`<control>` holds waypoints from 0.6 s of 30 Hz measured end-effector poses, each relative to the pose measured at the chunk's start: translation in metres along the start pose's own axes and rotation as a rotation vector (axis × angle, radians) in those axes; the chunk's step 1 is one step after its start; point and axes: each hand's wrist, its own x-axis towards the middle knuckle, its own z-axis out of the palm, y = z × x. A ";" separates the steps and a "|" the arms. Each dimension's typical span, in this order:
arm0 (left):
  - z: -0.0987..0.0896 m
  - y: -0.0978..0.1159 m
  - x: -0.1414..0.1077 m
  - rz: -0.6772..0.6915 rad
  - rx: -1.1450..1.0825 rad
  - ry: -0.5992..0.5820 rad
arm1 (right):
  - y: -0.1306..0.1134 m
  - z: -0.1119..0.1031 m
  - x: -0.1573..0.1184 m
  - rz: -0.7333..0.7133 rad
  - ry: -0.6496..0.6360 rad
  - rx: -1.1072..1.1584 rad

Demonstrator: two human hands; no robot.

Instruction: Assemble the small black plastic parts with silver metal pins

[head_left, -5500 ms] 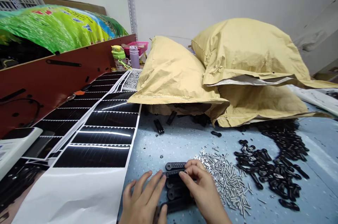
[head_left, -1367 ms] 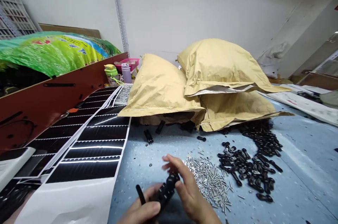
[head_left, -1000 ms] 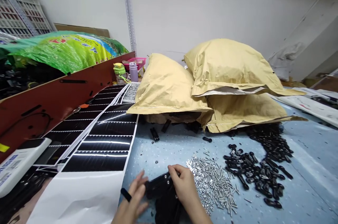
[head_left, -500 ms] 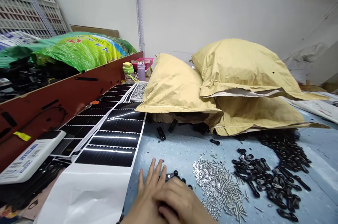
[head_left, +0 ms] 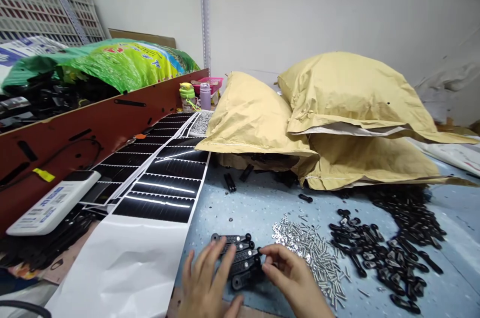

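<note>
Several black plastic arm-like pieces with rounded ends point(head_left: 243, 254) lie side by side in a row on the blue table. Over the near left of that row, my left hand point(head_left: 205, 278) is spread, its fingertips resting on or just above the pieces. At the row's right end, my right hand point(head_left: 292, 275) has thumb and index finger closed round the tip of one black piece. Just right of it lies a heap of small silver screws and nuts point(head_left: 313, 248). Beyond that is a pile of loose black pieces point(head_left: 375, 248).
Stuffed tan paper sacks point(head_left: 258, 113) stand at the back against the wall. To the left, sheets of black printed strips point(head_left: 161, 203), a white box-shaped object point(head_left: 52, 205) and a red-brown board point(head_left: 93, 123) take up the table. Two bottles point(head_left: 205, 95) stand behind.
My hands, earlier overlapping above the black pieces, have come apart. The left is now spread at the left, the right pinches at the right end, and the row shows between them. The view shifted slightly.
</note>
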 end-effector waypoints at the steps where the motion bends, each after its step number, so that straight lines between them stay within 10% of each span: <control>1: -0.002 -0.001 -0.005 0.060 0.003 0.021 | 0.002 0.003 0.000 0.028 -0.012 0.008; 9: -0.020 -0.007 -0.012 0.386 0.098 -0.061 | 0.011 0.021 0.003 0.036 0.029 -0.143; 18: -0.030 -0.007 -0.009 0.375 0.049 -0.136 | 0.018 0.019 0.003 0.094 -0.009 0.033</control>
